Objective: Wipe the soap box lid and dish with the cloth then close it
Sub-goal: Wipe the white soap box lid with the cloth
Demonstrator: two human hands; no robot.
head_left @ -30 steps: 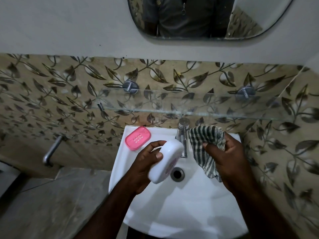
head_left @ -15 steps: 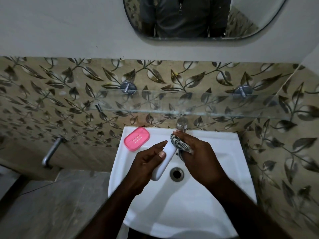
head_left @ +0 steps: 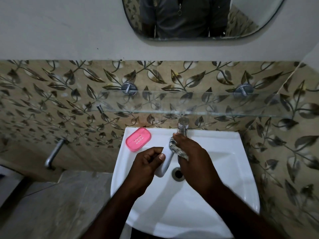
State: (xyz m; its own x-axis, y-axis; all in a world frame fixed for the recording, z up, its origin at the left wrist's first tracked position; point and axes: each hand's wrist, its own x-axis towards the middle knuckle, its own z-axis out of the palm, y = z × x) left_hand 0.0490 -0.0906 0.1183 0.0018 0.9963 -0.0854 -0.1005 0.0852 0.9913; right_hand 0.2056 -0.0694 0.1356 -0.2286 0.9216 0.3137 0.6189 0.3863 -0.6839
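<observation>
Since a second ago the right hand (head_left: 195, 157) has come in from the right side of the sink (head_left: 233, 140) to meet the white lid (head_left: 166, 161). The checked cloth (head_left: 181, 152), which then hung loose and open, is now bunched up beneath that hand. The lid, whose broad face showed before, is turned nearly edge-on. The left hand (head_left: 145, 164) grips the lid with its fingers curled round the left side and the thumb laid along the near edge, holding it in the air over the bowl, just left of the drain (head_left: 177, 173). The right hand's fingers are curled round the wadded cloth and press it against the lid's right side; only a strip of cloth shows between hand and lid, and which face of the lid it touches cannot be told. The pink dish (head_left: 138, 139) lies flat on the sink's rim at the back left corner, apart from both hands, its slotted inside facing up. At the middle of the back edge stands the tap (head_left: 182, 125), just beyond the right hand's fingertips. Above it a glass shelf (head_left: 189, 102) runs along the leaf-patterned tiles, with a mirror (head_left: 250, 14) higher on the wall. A metal spout (head_left: 53, 155) juts from the wall left of the sink.
</observation>
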